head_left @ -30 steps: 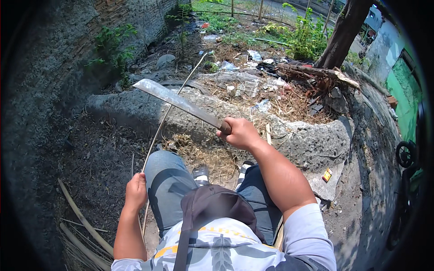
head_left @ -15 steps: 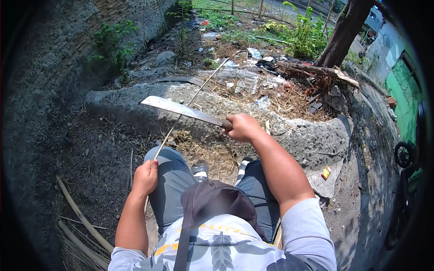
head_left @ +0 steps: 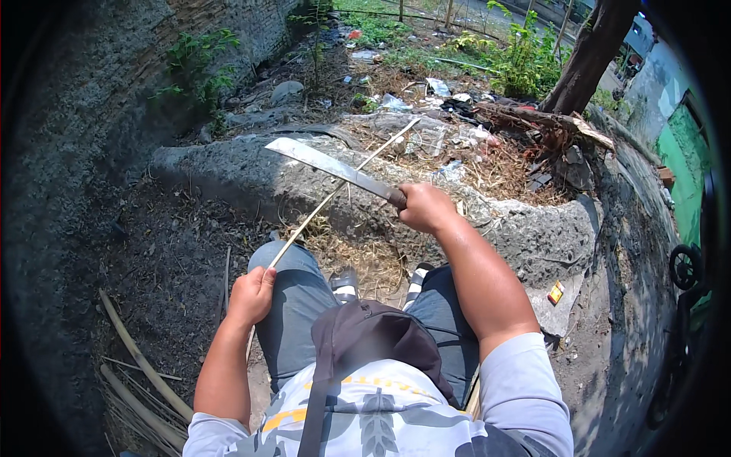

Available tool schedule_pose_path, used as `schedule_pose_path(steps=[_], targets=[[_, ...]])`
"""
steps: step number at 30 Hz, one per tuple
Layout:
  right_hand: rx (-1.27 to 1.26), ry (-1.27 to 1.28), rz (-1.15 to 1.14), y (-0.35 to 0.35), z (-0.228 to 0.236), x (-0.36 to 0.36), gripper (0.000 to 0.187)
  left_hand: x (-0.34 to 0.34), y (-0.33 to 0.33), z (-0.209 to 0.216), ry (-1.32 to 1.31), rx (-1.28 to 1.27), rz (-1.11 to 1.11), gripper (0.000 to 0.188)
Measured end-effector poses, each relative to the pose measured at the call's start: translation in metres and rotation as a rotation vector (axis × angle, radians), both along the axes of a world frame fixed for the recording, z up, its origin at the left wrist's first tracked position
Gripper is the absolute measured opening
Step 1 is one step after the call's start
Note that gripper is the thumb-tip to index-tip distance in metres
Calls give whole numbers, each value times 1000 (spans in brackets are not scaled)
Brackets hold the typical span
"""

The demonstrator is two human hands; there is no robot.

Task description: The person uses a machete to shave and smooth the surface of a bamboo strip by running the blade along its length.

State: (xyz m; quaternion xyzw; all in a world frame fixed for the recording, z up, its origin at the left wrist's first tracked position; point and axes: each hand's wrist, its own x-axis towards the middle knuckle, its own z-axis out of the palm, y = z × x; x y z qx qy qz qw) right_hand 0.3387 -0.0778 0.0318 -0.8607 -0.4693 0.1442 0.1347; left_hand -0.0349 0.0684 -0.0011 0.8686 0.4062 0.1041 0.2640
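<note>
My right hand (head_left: 423,207) is closed around the dark handle of a machete (head_left: 324,163), its long pale blade pointing left and away. A thin, light-coloured stick (head_left: 311,219) is gripped by my left hand (head_left: 252,295) beside my left knee. The stick slants up to the right, and its far end reaches past the blade over the concrete slab. Where the two cross, the blade lies across the stick; a small sliver hangs below that spot. The stick's near end runs back under my left forearm.
A broken concrete slab (head_left: 518,232) lies ahead of my feet, with dry straw and litter behind it. Long stalks (head_left: 145,358) lie on the ground at the left. A dark bag (head_left: 373,335) rests on my lap. A tree trunk (head_left: 590,61) leans at the far right.
The machete and my right hand have shifted slightly right. The stick now slants lower to the right, and its far end has dropped. The whole view has also shifted a little.
</note>
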Motion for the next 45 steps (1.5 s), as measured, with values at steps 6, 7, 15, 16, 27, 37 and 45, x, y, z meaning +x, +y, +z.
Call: schedule_pose_path(steps=[6, 7, 15, 16, 27, 37, 45], targets=[[-87, -102, 213, 10, 14, -33, 29, -4, 6, 6, -46, -98, -30, 55], [-64, -117, 188, 12, 8, -23, 29, -6, 6, 5, -48, -104, -36, 54], [52, 54, -48, 1, 1, 2, 26, -7, 8, 2, -28, -101, -24, 57], [72, 29, 11, 2, 1, -3, 23, -5, 8, 4, -46, -135, -20, 56], [-14, -5, -75, -4, -7, 24, 25, -6, 7, -1, -24, -34, -45, 55], [-23, -147, 272, 2, 4, -31, 25, -5, 13, 2, -20, -84, -76, 56], [56, -18, -254, -11, -6, 22, 21, -5, 8, 4, -46, -74, -74, 55]])
